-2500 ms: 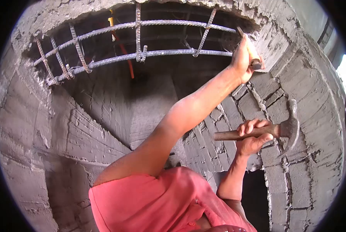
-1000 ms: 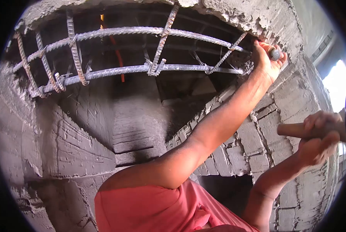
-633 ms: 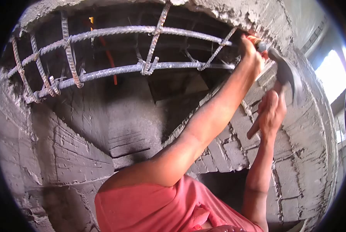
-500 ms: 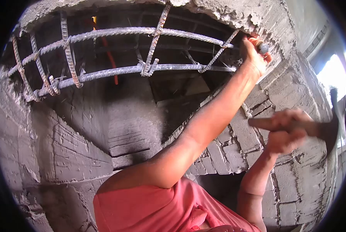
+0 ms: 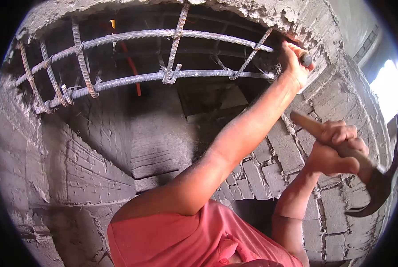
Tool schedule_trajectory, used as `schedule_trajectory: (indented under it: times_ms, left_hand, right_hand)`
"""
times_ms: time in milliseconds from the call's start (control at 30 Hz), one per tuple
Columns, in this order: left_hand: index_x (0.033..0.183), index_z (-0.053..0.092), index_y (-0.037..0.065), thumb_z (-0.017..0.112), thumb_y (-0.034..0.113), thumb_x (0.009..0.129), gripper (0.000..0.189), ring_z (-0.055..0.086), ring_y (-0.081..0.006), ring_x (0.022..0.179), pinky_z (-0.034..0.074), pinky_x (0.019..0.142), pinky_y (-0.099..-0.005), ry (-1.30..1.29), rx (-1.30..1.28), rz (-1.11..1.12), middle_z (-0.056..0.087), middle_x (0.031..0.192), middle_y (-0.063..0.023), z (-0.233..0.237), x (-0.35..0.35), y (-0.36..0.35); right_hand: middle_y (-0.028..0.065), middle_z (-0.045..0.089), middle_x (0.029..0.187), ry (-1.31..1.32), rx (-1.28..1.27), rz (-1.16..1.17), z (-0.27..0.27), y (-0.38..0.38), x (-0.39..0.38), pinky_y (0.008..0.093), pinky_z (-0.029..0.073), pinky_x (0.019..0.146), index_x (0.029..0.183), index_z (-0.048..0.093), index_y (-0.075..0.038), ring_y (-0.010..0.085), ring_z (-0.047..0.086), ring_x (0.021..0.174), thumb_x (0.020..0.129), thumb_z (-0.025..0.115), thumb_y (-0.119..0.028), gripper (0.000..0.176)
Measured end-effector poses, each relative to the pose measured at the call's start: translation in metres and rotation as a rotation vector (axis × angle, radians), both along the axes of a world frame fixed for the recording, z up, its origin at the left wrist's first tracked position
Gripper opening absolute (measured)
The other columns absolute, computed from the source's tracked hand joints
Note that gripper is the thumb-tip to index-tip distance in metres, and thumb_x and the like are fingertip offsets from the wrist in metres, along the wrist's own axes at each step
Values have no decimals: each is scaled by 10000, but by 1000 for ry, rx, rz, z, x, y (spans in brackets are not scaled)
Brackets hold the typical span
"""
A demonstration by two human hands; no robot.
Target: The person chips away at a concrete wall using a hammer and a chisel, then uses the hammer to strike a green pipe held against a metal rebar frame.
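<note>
My left hand (image 5: 298, 66) is stretched up to the broken concrete edge at the upper right. Its fingers are wrapped round a steel chisel (image 5: 305, 59), whose round struck end faces me; the tip is hidden behind the hand. Lower and to the right, my right hand (image 5: 339, 147) grips the wooden handle of a claw hammer (image 5: 371, 177). The hammer's metal head hangs down to the right, apart from the chisel, with its curved claw pointing left.
Ribbed steel rebar (image 5: 128, 80), crossed by tied bars, spans the dark opening left of my left hand. Rough concrete (image 5: 252, 13) borders it above. A mortar-jointed block wall (image 5: 283, 151) lies below, and an orange strip (image 5: 132, 69) hangs inside the opening.
The hammer has swung so its head is lower and its handle end higher, with my right hand turning along. My left hand stays on the chisel. The view has shifted slightly.
</note>
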State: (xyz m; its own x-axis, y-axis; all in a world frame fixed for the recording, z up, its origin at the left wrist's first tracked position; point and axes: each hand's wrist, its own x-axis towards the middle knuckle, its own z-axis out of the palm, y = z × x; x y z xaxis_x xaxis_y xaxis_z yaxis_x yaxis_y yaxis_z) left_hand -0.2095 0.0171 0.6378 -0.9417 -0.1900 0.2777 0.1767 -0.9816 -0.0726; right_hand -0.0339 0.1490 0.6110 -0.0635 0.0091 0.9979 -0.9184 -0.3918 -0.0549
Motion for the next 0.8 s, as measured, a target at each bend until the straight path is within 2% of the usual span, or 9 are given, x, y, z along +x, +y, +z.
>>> schedule_trajectory:
  times_ms: [33,100,133,200,267,367,467,600,800]
  left_hand:
    - [737,471,246,279,640,992,507,496,-246,647,436,581,-477,-35,20,19,497,706,14,2,4,2]
    - [759,472,232,275,633,998,507,503,-224,666,451,621,-478,-56,29,10,497,717,17,3,10,2]
    - [764,470,215,251,622,1008,523,497,-208,661,454,637,-449,265,194,-129,502,712,9,-3,-1,5]
    - [767,471,204,223,599,1020,530,481,-203,625,450,619,-434,-25,-168,401,515,702,-7,-8,-8,17]
    - [785,474,218,246,590,1023,497,473,-236,607,441,597,-459,26,36,53,495,697,-3,3,-6,4]
    - [792,478,233,274,627,1003,492,479,-251,616,446,605,-483,-25,31,24,485,696,8,6,-3,5]
    - [799,482,232,277,639,998,497,490,-251,626,451,613,-490,-76,28,30,498,704,6,4,2,7]
    - [806,482,217,284,628,1000,495,494,-251,617,451,612,-485,100,-60,213,512,707,10,-16,-5,15]
    - [683,430,204,339,512,1007,457,466,-225,534,417,587,-441,-91,-7,4,541,669,-29,-10,1,-4]
  right_hand:
    - [34,517,664,6,-84,64,-4,-9,-6,319,443,484,930,514,-70,155,505,549,964,483,-626,558]
    - [9,503,655,2,286,-484,-33,9,-55,299,442,529,865,508,-89,128,493,553,1013,446,-579,516]
    - [5,501,616,-555,562,-715,-35,4,-57,278,415,482,806,520,-72,103,486,528,1032,472,-500,487]
    - [-4,502,617,-467,550,-596,-35,1,-50,255,392,457,823,540,-55,96,481,512,1041,491,-434,440]
    - [12,494,602,-479,385,-449,-37,7,-26,261,406,459,808,538,-48,110,489,505,1038,486,-449,465]
    - [29,500,745,-248,45,-74,-11,13,4,337,476,555,1014,498,-61,185,511,606,989,459,-607,547]
    - [14,499,704,58,-81,167,5,4,9,347,470,565,939,528,-98,187,507,606,983,463,-622,530]
    - [-10,483,609,-370,621,-836,-43,0,-68,259,404,475,792,535,-75,108,459,510,1055,446,-429,450]
    - [42,466,717,-423,160,-40,-45,18,-27,269,405,487,961,500,-89,130,450,554,1011,465,-554,469]
